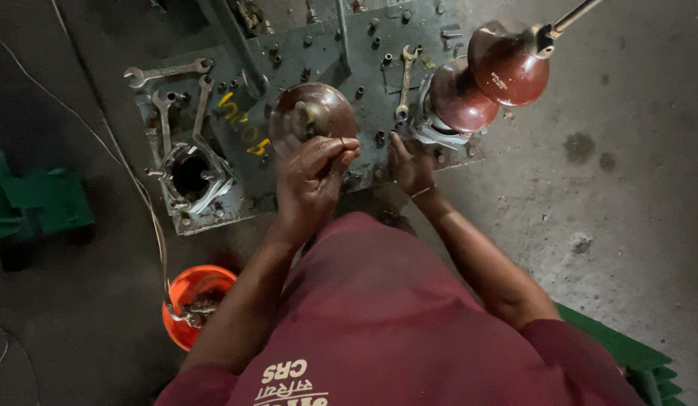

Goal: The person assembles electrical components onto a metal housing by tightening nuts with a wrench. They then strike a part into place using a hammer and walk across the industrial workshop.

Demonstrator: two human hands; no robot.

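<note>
Left hand: the left hand point(313, 177) is raised at the centre of the frame, its grip pinched together on a small dark ring point(342, 142) held between thumb and fingertips.
Right hand: the right hand point(409, 165) rests just right of centre, fingertips pressed down on the metal plate point(289, 56); whether its grip holds anything I cannot tell.
Brown insulator, centre: a glossy brown disc insulator point(313, 111) with a metal cap sits on the plate just above the left hand, partly hidden by it.
Brown insulators, upper right: two more brown insulators point(463, 95) stand at the upper right, the farther one point(508, 66) fitted on a metal rod that runs out of the frame.
Plate: dark grey, studded with bolts and marked with yellow paint, lying on the concrete floor point(627, 188).
Spanners: several spanners point(166, 72) lie at the upper left of the plate; another spanner point(405, 79) lies near the top centre.
Metal housing: a round open fitting point(192, 174) sits at the left edge of the plate.
Bucket: an orange bucket point(185, 293) with metal parts stands at lower left.
</note>
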